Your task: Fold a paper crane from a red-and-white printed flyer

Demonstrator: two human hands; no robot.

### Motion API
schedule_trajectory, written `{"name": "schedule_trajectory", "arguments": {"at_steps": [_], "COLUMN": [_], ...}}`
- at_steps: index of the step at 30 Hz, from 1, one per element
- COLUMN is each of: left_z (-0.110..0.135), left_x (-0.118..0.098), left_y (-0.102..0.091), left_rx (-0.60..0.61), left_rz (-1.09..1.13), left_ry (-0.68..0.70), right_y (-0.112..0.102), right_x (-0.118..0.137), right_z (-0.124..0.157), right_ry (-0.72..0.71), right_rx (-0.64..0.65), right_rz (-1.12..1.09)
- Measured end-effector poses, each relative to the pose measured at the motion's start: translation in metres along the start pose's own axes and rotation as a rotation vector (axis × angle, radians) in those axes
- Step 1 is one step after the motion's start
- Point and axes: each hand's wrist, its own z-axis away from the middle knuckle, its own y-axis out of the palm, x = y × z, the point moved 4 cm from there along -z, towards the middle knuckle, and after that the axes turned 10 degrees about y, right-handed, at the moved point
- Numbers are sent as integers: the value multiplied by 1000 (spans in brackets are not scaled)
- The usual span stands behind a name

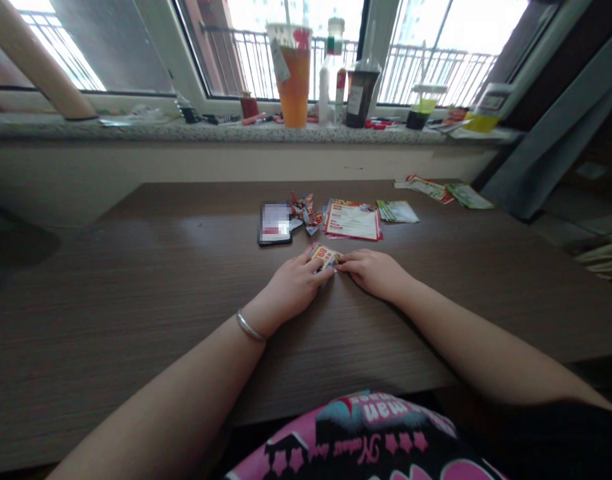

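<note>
A small folded paper flyer [324, 254], yellow and red with large print, lies on the table between my two hands. My left hand [299, 280], with a silver bangle at the wrist, holds it down from the left, fingers over its surface and near edge. At its right edge, the fingertips of my right hand [373, 270] are pinched together on the paper. Just beyond are several crumpled or folded colourful paper pieces [306, 210]. To their right sits a stack of printed flyers [353, 220] with red borders.
A phone [275, 223] with a blurred screen lies left of the paper pieces. Green-white leaflets [397, 211] and more papers [429, 189] spread to the right on the brown table [161, 287]. Drink cups [295, 87] and bottles [331, 80] stand on the windowsill behind.
</note>
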Motion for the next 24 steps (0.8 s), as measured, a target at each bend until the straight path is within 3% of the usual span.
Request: {"name": "schedule_trajectory", "arguments": {"at_steps": [14, 24], "left_z": [-7, 3], "left_x": [2, -3], "left_y": [3, -6], "left_rx": [-32, 35], "left_rz": [-5, -30], "left_ry": [-76, -112], "right_y": [1, 1], "right_x": [7, 1], "right_z": [-3, -2], "right_ry": [-46, -66], "right_rx": [-55, -51], "right_rz": [20, -38]}}
